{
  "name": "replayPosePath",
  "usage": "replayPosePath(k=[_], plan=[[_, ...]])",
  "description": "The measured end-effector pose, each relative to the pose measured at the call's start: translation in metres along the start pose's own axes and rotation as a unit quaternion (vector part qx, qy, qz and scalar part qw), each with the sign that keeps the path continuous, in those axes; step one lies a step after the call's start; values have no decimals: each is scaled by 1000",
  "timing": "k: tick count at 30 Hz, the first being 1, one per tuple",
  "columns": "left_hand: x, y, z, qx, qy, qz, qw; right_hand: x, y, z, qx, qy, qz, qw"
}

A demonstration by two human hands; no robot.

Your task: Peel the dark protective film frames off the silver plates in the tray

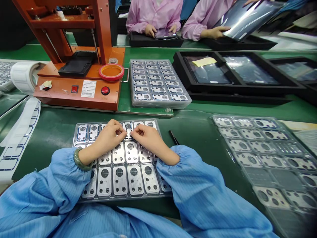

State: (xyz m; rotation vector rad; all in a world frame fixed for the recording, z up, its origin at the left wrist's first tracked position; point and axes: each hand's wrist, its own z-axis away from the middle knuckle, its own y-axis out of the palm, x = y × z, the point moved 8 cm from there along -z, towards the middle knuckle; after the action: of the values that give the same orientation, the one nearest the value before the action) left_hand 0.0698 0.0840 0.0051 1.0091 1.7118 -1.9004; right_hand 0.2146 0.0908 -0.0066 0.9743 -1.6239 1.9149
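1. Bright, fairly even light.
2. White glare streaks the glossy sheet.
3. The middle metal plates look fairly sharp.
4. The right-hand tray blurs cornerward.
5. Wide-angle distortion tilts the orange machine.

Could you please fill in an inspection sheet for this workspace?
Surface: green bench, partly hidden under trays and equipment.
Job's things: tray of metal plates; those at top left edged in blue.
Clutter: black stick right of the tray; white roll and liner strip at left.
Hands: left hand and right hand at one top-row plate; grip unclear.
Cables: nothing seen.
Surroundings: orange press bearing a tape ring; tray stack; black boxes holding panels; two co-workers in pink opposite.
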Motion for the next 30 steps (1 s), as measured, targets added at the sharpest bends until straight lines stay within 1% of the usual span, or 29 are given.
replayPosePath(k=[12,22,25,30], plan=[[0,3,1,9,1,-11,1000,2,0,0,5,-17,21,1000],[2,6,2,16,12,-44,999,7,-2,-4,78,-92,48,992],[0,6,3,26,4,-49,998,6,-3,-3,89,-101,47,990],[-1,6,3,34,-3,-56,998,6,-3,-3,95,-97,46,990]])
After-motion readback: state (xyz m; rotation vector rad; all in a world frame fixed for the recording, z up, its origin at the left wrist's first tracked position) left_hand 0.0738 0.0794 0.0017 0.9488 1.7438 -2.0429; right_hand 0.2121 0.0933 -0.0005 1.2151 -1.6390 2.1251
